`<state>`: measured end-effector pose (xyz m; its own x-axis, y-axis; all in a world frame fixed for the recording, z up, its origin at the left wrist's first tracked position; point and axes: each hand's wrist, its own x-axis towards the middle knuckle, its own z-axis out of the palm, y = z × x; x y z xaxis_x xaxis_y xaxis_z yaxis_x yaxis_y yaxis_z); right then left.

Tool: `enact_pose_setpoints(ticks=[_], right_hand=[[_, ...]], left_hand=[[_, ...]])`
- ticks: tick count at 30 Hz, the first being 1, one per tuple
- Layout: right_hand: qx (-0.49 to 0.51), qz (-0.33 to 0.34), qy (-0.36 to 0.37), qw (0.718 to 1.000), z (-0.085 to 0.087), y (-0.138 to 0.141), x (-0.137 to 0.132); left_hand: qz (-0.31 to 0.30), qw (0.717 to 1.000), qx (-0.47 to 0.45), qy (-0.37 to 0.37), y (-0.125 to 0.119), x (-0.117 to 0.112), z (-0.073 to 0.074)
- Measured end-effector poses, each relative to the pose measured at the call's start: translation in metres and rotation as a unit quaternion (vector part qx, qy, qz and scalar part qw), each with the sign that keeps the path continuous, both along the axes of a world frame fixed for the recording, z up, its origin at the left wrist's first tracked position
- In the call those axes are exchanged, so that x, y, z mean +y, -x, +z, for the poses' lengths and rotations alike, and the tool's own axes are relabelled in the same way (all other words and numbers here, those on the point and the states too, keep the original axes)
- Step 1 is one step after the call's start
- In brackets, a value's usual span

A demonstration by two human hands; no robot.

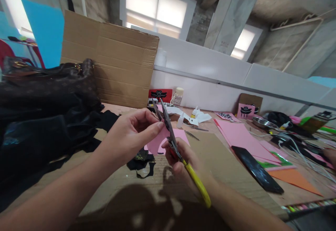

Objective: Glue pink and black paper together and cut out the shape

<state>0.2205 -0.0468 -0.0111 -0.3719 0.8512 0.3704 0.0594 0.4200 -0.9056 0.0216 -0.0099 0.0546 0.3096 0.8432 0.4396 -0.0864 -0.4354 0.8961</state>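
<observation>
My right hand [181, 157] grips a pair of scissors [196, 183] with yellow handles, its blades pointing up and slightly apart. Close to the blades, my left hand [133, 129] is closed in a pinch of thumb and fingers. Whatever sits in that pinch is too small or hidden to make out. Behind and below both hands lies pink paper [180, 136] on the cardboard work surface [212, 154]. Black scraps [141, 168] lie on the cardboard under my left hand. A thin metal tool [192, 135] rests just beyond the scissors.
At left, a brown handbag [47, 87] and black material [52, 136] lie before an upright cardboard sheet [112, 63]. A phone [257, 169], pink sheets [244, 138] and orange paper [296, 180] are at right. White strips [202, 116] and a cup [177, 97] stand farther back. Another person's hand [330, 155] shows far right.
</observation>
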Motion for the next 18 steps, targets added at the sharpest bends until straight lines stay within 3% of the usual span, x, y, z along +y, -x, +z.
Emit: enact_pose_setpoints(ticks=[18], right_hand=[[-0.010,-0.027,0.000,1.000,0.0042,0.0025,-0.0026]], left_hand=[[-0.027,1.000,-0.007,0.012,-0.0011,0.0009,0.0000]])
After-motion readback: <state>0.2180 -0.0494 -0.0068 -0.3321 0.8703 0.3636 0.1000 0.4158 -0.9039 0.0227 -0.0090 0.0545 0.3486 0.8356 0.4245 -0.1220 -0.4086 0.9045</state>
